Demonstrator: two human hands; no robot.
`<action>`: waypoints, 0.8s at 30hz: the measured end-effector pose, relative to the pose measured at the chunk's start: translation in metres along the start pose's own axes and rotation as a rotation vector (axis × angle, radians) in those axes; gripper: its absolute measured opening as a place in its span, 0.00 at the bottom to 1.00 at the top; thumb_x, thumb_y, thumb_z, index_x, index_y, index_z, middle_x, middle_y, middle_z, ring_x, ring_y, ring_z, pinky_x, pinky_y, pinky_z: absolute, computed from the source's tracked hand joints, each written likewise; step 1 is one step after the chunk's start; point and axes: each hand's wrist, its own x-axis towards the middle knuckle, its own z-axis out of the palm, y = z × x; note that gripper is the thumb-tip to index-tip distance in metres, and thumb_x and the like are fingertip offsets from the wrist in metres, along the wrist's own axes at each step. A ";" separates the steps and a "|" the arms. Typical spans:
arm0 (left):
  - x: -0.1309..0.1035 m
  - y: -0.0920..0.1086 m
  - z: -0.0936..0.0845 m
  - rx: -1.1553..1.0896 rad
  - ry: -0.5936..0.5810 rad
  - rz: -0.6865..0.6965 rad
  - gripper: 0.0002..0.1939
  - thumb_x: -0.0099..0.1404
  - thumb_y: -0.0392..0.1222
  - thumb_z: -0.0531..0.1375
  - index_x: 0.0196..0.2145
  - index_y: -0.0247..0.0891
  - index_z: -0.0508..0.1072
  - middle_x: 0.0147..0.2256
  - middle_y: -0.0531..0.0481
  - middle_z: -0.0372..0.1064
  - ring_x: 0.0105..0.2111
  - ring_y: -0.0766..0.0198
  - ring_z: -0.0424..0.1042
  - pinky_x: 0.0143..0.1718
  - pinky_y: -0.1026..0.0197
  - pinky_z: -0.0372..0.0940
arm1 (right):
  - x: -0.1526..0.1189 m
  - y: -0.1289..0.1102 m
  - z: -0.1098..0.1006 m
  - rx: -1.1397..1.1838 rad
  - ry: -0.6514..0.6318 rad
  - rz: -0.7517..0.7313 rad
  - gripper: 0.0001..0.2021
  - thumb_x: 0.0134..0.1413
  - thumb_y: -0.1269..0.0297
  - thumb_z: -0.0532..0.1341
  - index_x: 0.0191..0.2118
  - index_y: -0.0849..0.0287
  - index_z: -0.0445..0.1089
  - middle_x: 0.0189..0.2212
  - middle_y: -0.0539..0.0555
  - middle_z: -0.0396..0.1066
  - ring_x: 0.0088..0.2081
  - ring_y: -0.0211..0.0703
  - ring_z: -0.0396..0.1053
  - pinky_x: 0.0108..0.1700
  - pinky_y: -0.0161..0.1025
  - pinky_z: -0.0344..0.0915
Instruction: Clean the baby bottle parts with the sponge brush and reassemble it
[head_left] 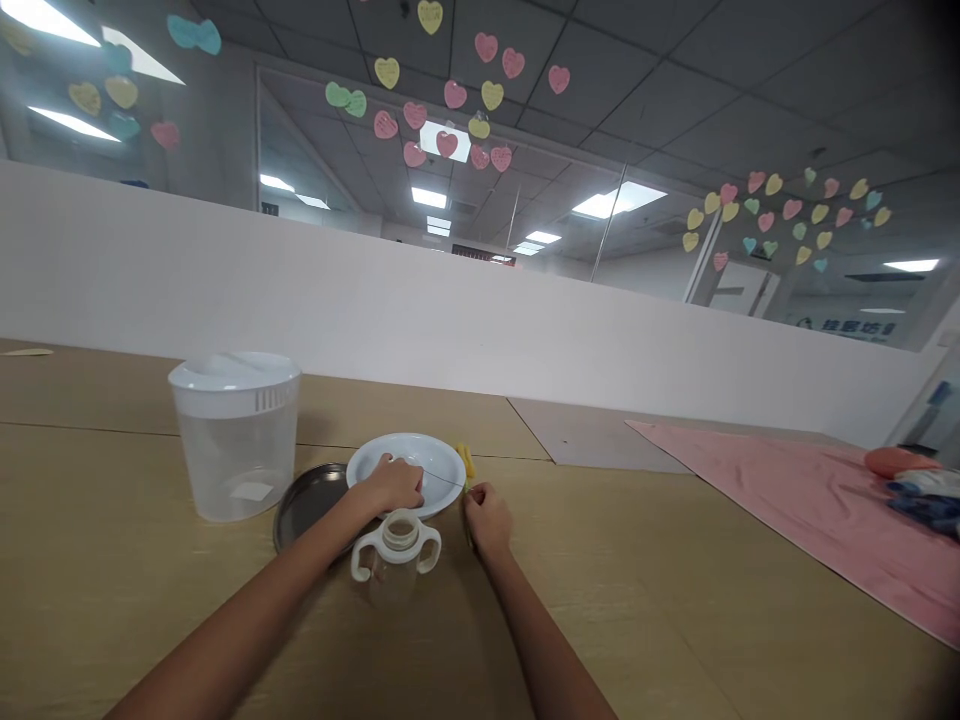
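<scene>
My left hand [396,485] is closed above the white bowl [360,462]. A thin dark strand [444,480], string or wire, runs from its fingers across the bowl to my right hand [489,520]. That hand is closed in a pinch by the bowl's right rim, with a small greenish bit at its fingertips. Just beyond it lies a yellow item [466,460], its kind unclear. In front of the bowl stands a clear baby bottle [397,560] with two white handles and an uncapped mouth. A dark round metal pan [311,505] sits partly under my left forearm.
A translucent bucket [236,450] with a white lid stands at the left on the wooden table [637,600]. On the right lies a pink cloth [810,500], with an orange item [900,461] at its far end. A white partition [465,320] runs behind the table.
</scene>
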 end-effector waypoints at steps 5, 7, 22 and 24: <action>-0.001 -0.002 -0.005 -0.006 -0.027 -0.033 0.16 0.49 0.41 0.56 0.37 0.37 0.74 0.38 0.39 0.74 0.42 0.50 0.69 0.46 0.49 0.54 | 0.000 -0.002 -0.004 0.000 -0.026 0.010 0.09 0.50 0.66 0.53 0.31 0.58 0.70 0.28 0.51 0.72 0.31 0.40 0.68 0.26 0.32 0.49; -0.003 -0.003 -0.007 -0.009 -0.045 -0.033 0.13 0.49 0.39 0.56 0.33 0.38 0.76 0.37 0.40 0.74 0.40 0.51 0.70 0.46 0.49 0.54 | 0.000 -0.002 -0.005 -0.003 -0.031 0.007 0.09 0.51 0.66 0.53 0.32 0.58 0.70 0.29 0.51 0.72 0.31 0.40 0.68 0.26 0.32 0.49; -0.005 -0.003 -0.008 -0.061 -0.100 -0.104 0.10 0.48 0.42 0.56 0.24 0.38 0.75 0.31 0.42 0.75 0.35 0.53 0.71 0.44 0.50 0.57 | 0.001 -0.003 -0.004 -0.052 -0.041 -0.027 0.10 0.50 0.67 0.53 0.31 0.58 0.71 0.28 0.51 0.72 0.30 0.39 0.67 0.25 0.32 0.48; -0.006 -0.001 -0.009 -0.078 -0.089 -0.111 0.08 0.47 0.41 0.57 0.23 0.37 0.75 0.30 0.42 0.75 0.36 0.52 0.71 0.42 0.51 0.57 | 0.001 -0.003 -0.004 -0.067 -0.033 -0.037 0.09 0.50 0.67 0.53 0.31 0.58 0.71 0.28 0.51 0.72 0.30 0.39 0.67 0.25 0.32 0.48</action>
